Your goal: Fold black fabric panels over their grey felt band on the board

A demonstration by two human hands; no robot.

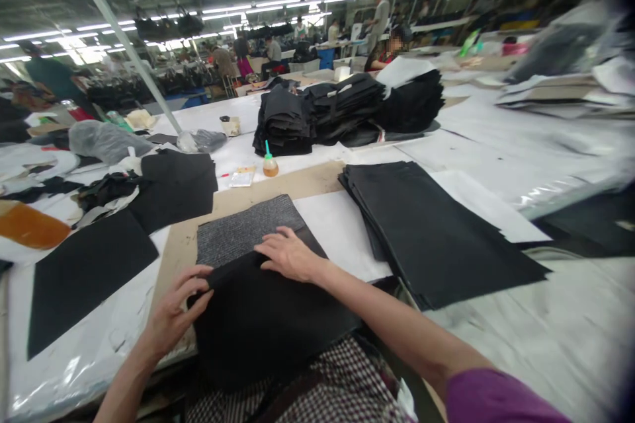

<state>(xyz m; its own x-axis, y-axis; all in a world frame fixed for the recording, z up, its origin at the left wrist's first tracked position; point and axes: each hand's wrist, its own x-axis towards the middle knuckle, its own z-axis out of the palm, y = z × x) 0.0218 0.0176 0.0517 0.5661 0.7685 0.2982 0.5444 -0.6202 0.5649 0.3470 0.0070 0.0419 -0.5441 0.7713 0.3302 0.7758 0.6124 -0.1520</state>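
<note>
A black sheet [268,324] hangs over the table's front edge toward my lap, its upper edge lying across a grey textured piece [238,231]. My left hand [181,304] grips the sheet's upper left corner between thumb and fingers. Farther right, my right hand [288,254] lies on the sheet's upper edge with its fingers spread over the grey piece. Both pieces rest on a brown board [178,251]. To the right is a stack of black sheets [436,231], slightly fanned.
Beyond the board stand a small bottle with a green tip [270,164] and bundled black pieces [342,106]. Loose black sheets [89,271] and an orange bottle [32,225] lie at left. A person [389,49] sits across the table.
</note>
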